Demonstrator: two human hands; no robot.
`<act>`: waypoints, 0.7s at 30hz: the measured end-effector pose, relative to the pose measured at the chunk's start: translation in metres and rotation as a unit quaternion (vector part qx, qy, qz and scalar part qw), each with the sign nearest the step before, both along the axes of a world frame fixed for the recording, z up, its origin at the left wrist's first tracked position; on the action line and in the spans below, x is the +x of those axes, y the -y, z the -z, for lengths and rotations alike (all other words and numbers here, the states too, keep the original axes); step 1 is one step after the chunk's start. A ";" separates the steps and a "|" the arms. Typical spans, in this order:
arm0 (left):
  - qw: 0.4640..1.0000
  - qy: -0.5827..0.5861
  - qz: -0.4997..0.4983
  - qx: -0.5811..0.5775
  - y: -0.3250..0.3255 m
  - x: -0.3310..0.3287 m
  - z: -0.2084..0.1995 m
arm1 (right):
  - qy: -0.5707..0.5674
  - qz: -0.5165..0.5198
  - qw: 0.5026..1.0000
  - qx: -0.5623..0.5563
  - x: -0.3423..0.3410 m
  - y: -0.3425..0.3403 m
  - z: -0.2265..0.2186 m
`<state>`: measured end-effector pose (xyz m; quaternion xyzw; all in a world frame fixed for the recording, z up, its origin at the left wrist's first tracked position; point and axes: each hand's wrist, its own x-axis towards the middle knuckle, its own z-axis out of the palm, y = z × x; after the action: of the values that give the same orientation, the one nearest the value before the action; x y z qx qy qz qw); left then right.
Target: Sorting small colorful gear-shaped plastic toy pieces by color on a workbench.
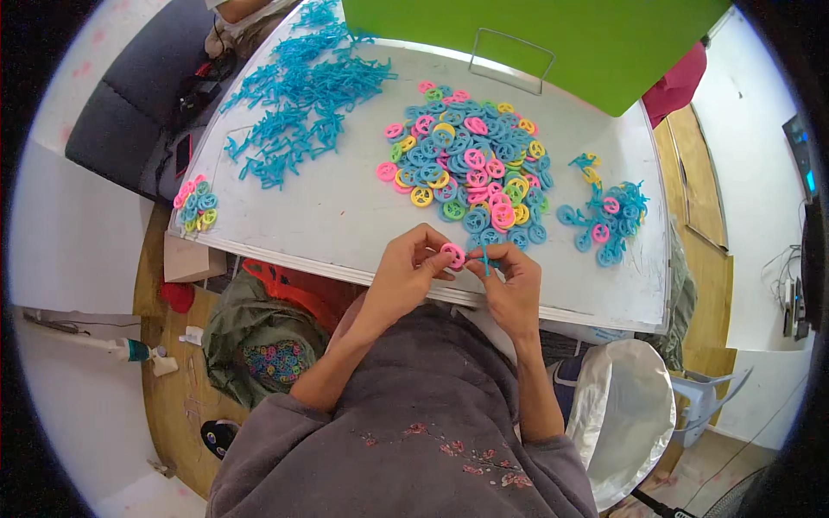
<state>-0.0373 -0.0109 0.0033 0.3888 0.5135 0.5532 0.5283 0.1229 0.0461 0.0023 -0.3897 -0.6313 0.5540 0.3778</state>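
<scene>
Between the fingers of my left hand [409,269] is a small pink plastic wheel [452,255] with spokes. My right hand [511,289] pinches a thin blue plastic stem piece [486,259], held close beside the wheel; whether the two touch I cannot tell. Both hands are over the near edge of the white table [328,207]. Just beyond them lies a large heap of wheels [471,160] in blue, pink, yellow and green. A loose pile of blue stem pieces [302,95] spreads over the far left.
Joined wheels and stems [613,216] lie in a cluster at the right. A small wheel stack [197,205] sits at the left corner. A green board [553,43] stands at the back. Below are a dark green sack [229,337] of small pieces and a whitish bag [626,414].
</scene>
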 end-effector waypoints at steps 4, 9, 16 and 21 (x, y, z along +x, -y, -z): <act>0.997 0.072 0.022 -0.031 0.000 -0.001 -0.002 | 0.020 -0.028 0.999 0.020 0.004 -0.002 0.003; 0.989 0.112 0.025 -0.092 -0.002 -0.005 -0.006 | 0.015 -0.042 0.999 0.018 0.006 -0.004 0.001; 0.999 -0.014 -0.035 -0.020 -0.004 0.005 0.005 | 0.026 -0.025 0.999 -0.024 -0.001 0.001 -0.003; 0.937 -0.316 -0.125 0.083 -0.001 0.024 0.003 | 0.006 -0.001 0.996 -0.087 -0.007 0.007 0.005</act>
<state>-0.0133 -0.0096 0.0006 0.5189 0.6506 0.5040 0.2312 0.1160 0.0389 -0.0030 -0.4240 -0.5830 0.6051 0.3380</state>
